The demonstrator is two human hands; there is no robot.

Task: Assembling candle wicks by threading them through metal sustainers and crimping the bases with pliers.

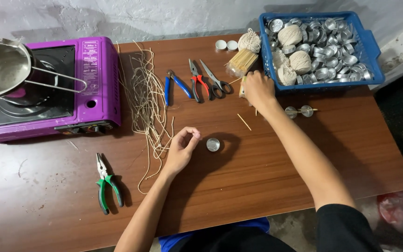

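Observation:
My left hand (183, 147) rests on the brown table (267, 168) with thumb and fingertips pinched together, just left of a small round metal cup (213, 144); whether it holds a thin string I cannot tell. My right hand (257, 88) reaches far forward to a clear bag of thin wooden sticks (242, 62) by the blue basket (369, 51), fingers curled at the bag's near end, seemingly on a stick. A loose stick (244, 122) lies between the hands.
Purple portable stove (94, 79) with a steel pot (1, 67) at left. Cut wick strings (148, 102), blue pliers (177, 85), red pliers (198, 84), scissors (215, 81), green pliers (107, 183). The basket holds metal cups and twine balls (290, 35). Two cups on a stick (299, 111).

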